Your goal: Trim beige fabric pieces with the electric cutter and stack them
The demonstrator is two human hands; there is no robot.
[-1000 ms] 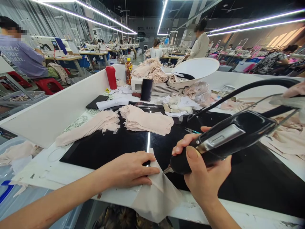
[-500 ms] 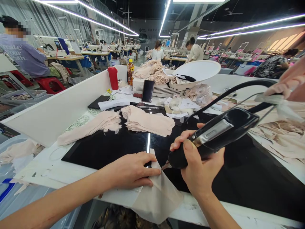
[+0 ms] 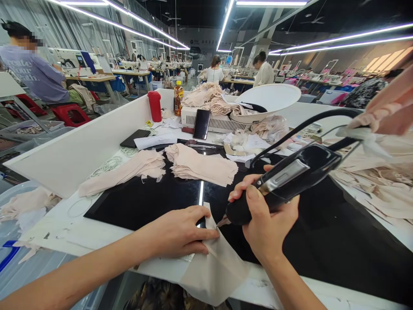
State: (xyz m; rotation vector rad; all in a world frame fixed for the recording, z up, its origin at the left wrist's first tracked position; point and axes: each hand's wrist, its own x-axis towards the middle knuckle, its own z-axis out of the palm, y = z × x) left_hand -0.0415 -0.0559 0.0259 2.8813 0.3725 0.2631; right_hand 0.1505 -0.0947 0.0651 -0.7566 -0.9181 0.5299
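My right hand point(image 3: 269, 219) is wrapped round a black corded hand tool point(image 3: 290, 172) with a metal switch plate and a narrow pointed tip. The tip touches or nearly touches the edge of a pale beige fabric piece point(image 3: 222, 267), close to my left fingertips. My left hand point(image 3: 183, 232) lies on that piece with its fingers stretched out, pressing it to the black glossy board point(image 3: 312, 241). Part of the fabric hangs over the table's front edge. Behind it lie a stack of beige fabric pieces point(image 3: 203, 165) and another fabric pile point(image 3: 129, 170).
A phone point(image 3: 201, 124) leans on a white box point(image 3: 219, 122) loaded with fabric. Nearby are a red cup point(image 3: 155, 106), a bottle point(image 3: 178, 99) and a white dish point(image 3: 274, 97). The tool's cable point(image 3: 300, 125) arcs right toward hanging pink cloth point(image 3: 390, 107). A low white wall point(image 3: 80, 146) borders the table.
The tool has shifted slightly left and down in my right hand, its tip staying near the fabric edge. My left hand keeps its place on the fabric.
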